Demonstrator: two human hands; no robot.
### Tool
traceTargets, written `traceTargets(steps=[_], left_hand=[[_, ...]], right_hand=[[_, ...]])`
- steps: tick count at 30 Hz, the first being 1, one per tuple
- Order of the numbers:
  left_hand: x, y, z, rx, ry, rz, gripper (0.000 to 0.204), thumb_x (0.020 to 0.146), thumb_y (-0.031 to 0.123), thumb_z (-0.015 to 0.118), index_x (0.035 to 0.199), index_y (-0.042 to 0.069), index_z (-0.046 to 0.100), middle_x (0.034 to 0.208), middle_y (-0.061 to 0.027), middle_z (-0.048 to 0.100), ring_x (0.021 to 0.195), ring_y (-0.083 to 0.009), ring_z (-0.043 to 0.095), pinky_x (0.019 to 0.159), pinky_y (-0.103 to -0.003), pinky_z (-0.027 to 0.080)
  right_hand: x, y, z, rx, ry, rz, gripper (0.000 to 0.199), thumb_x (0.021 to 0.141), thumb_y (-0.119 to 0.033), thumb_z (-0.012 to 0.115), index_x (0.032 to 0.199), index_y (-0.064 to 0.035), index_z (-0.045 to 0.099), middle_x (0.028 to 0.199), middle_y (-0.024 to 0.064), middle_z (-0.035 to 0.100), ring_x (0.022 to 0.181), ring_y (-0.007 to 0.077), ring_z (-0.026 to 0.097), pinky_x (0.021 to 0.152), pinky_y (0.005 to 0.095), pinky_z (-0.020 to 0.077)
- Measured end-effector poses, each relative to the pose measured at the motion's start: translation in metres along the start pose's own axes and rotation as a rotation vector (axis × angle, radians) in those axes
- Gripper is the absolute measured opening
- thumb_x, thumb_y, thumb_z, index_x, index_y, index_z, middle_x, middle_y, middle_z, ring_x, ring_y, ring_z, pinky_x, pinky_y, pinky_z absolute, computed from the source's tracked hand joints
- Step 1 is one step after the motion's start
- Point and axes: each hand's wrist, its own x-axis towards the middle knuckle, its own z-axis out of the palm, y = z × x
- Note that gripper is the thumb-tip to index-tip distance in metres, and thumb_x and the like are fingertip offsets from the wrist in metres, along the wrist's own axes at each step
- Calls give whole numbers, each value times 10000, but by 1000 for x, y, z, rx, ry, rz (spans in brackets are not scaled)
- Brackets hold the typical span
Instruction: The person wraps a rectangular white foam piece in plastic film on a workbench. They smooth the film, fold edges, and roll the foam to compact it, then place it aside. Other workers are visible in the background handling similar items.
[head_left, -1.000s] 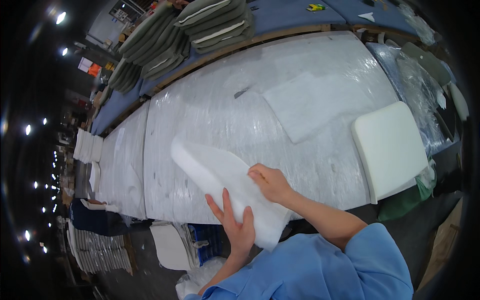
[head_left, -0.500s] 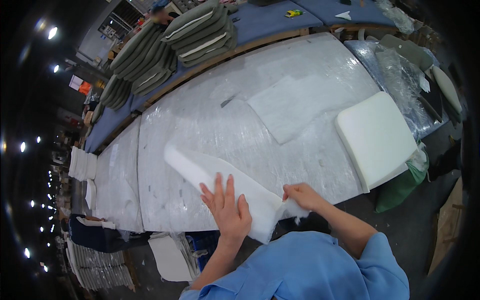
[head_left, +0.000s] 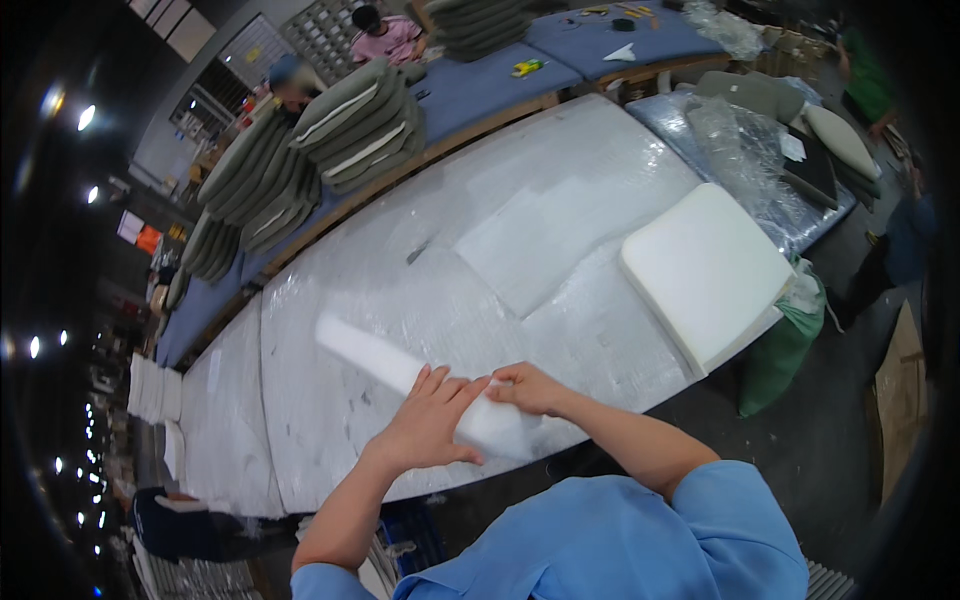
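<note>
A long white padded piece [head_left: 372, 352], seemingly foam wrapped in fluffy wadding, lies slantwise across the near part of the table. My left hand [head_left: 425, 420] rests over its middle, fingers stretched out on top and the thumb spread toward me. Close beside those fingertips, my right hand [head_left: 530, 388] pinches the white wadding at the piece's upper edge. The near right end of the piece is a soft blur below my right hand. A white foam seat cushion [head_left: 705, 265] lies at the table's right edge.
Plastic film covers the pale table [head_left: 330, 420], with a loose white sheet [head_left: 530, 250] on it. Stacked grey-green cushions [head_left: 360, 125] stand on a blue bench [head_left: 480, 95] beyond. A green sack [head_left: 780, 350] hangs at the right corner. Several people work nearby.
My right hand has moved left and up, from the near right end of the padded piece to beside my left hand. The piece now shows a narrower face. The view has shifted.
</note>
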Motion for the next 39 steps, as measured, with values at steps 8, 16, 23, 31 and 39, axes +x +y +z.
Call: traceTargets(steps=[8, 16, 23, 31, 39], left_hand=[[34, 0, -9, 69, -141, 21, 958, 664, 425, 914, 1468, 98, 509, 1179, -140, 700, 1187, -341, 610, 1068, -444, 400], [82, -13, -22, 24, -200, -24, 795, 691, 390, 896, 1382, 121, 609, 1134, -101, 731, 1122, -316, 636, 1039, -433, 413], [99, -54, -57, -134, 47, -180, 708, 653, 289, 909, 1288, 81, 674, 1153, -143, 730, 1132, -359, 639, 1035, -451, 465], [-10, -110, -78, -791, 733, -313, 767, 591, 133, 887, 1298, 3, 620, 1192, -133, 711, 1070, -259, 702, 946, -387, 555], [-119, -180, 114, -1527, 1037, -627, 686, 793, 15, 808, 1418, 33, 525, 1314, -119, 664, 1180, -251, 657, 990, -408, 552]], right_hand=[[-18, 19, -41, -195, 155, 125, 335, 958, -300, 744, 1230, -106, 726, 993, 97, 730, 951, 194, 659, 864, 345, 527], [-64, 54, -48, -577, -269, 227, 1144, 823, -356, 856, 1668, -218, 97, 1251, 251, 673, 1133, 405, 662, 988, 436, 507], [-16, 2, -50, -561, -1, 42, 601, 926, -412, 714, 1410, -98, 545, 1218, 209, 701, 1156, 407, 651, 971, 481, 510], [0, -230, -46, -1164, -105, -138, 285, 849, -239, 738, 1040, -29, 746, 969, 179, 755, 982, 371, 718, 840, 465, 552], [36, -220, 82, -1452, -214, -81, 257, 779, -249, 695, 849, -15, 774, 884, 230, 754, 883, 391, 743, 784, 482, 588]])
